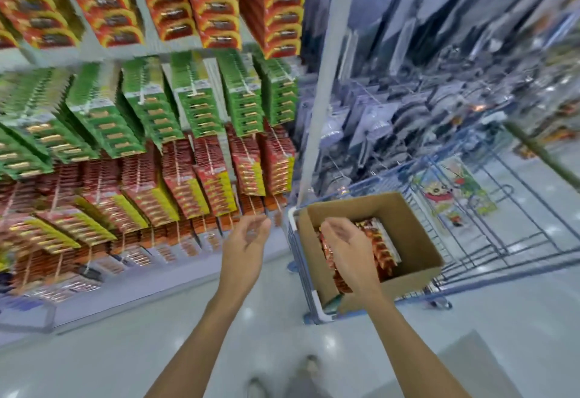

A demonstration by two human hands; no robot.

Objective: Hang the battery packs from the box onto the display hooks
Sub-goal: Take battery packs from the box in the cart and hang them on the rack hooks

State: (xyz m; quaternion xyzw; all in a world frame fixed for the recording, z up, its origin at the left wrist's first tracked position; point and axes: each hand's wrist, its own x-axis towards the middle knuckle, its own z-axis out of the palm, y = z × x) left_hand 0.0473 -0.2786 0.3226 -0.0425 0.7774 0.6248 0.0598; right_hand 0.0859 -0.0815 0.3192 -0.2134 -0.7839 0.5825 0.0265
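Observation:
An open cardboard box [411,234] rests on a blue shopping cart at centre right and holds red and orange battery packs [381,245] stacked on edge. My right hand [346,248] hovers over the box with fingers loosely curled, just above the packs; whether it touches them is unclear. My left hand [246,236] is raised to the left of the box, fingers apart, holding nothing. Display hooks on the left carry rows of hanging packs: red and yellow ones [216,178], green ones [201,105] above. The whole view is motion-blurred.
The blue wire shopping cart [489,240] stands on the pale shop floor right of the display. A white upright post [320,84] separates the battery display from a rack of grey-blue packaged goods [423,90]. A low shelf base [28,316] juts out at lower left.

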